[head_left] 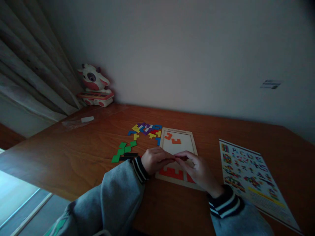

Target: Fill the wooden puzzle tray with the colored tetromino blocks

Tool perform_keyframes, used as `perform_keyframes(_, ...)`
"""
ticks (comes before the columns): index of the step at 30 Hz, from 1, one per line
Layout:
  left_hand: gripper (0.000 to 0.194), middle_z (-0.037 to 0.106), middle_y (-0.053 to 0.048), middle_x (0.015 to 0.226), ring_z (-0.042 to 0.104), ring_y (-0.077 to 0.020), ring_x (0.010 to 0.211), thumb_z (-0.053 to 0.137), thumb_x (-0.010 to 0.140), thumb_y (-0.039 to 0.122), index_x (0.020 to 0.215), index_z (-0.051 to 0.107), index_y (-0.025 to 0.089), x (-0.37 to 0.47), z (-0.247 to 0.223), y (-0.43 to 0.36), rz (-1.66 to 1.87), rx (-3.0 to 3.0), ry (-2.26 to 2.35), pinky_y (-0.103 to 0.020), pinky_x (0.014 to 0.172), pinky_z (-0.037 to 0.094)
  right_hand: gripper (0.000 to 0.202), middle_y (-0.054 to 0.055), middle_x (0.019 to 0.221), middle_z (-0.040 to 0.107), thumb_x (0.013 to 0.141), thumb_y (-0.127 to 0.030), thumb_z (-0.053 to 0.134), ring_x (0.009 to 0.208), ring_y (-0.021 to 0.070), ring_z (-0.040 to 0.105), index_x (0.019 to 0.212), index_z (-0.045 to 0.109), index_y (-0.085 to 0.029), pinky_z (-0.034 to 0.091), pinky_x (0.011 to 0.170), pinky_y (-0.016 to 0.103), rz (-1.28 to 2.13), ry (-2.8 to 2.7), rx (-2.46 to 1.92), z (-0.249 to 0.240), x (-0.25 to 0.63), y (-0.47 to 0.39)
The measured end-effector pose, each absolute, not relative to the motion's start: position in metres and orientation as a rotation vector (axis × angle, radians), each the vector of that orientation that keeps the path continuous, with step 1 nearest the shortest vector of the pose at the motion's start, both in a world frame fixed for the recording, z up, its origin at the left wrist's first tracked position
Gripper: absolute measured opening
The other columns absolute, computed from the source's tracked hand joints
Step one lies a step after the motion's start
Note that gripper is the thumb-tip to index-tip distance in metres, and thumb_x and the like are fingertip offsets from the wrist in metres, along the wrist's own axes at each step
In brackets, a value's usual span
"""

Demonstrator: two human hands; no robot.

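Observation:
A pale wooden puzzle board point(190, 132) lies on the table, with red pieces point(172, 173) along its near end and two orange pieces point(176, 141) near its far end. My left hand point(156, 159) and my right hand point(197, 168) meet over the board's middle. Their fingertips are pinched together around something small and reddish, mostly hidden by the fingers. Which hand bears it is unclear. Left of the board are green squares point(120, 151), black bars point(130, 154) and a pile of purple, blue, yellow and red pieces point(145, 129).
A printed sheet of colourful shapes point(248, 170) lies at the right. At the back left stands a toy cow with a keyboard point(95, 87), near a curtain point(31, 65). A clear plastic wrapper with a white label point(87, 119) lies before it.

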State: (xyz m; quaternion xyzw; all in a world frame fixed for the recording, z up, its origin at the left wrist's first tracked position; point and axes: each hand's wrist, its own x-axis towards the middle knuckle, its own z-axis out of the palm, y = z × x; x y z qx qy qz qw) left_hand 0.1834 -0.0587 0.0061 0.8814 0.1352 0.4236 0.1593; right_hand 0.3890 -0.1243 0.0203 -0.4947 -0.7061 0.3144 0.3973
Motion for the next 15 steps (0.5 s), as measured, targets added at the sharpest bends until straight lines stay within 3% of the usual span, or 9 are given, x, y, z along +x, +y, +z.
perform_keyframes(7,0.018,0.076,-0.004,0.084,0.068,-0.0134,0.072,0.062,0.094,0.032,0.099,0.073,0.018,0.180,0.005,-0.056,1.197,2.635,0.519,-0.025,0.075,0.055,0.024,0.004,0.098,0.074,0.089,-0.044,0.063,0.091,0.0209,0.068,0.101,0.071,-0.025,0.052,0.081,0.033,0.768,-1.607,-1.374,0.013,0.405,-0.119)
perform_keyframes(15,0.019,0.073,-0.006,0.092,0.070,-0.0131,0.082,0.056,0.097,0.028,0.103,0.069,0.016,0.179,0.004,-0.056,1.174,2.481,0.600,-0.022,0.077,0.056,0.028,0.006,0.099,0.074,0.088,-0.046,0.063,0.090,0.0221,0.069,0.104,0.069,-0.024,0.054,0.080,0.036,0.804,-1.560,-1.387,0.003,0.408,-0.115)
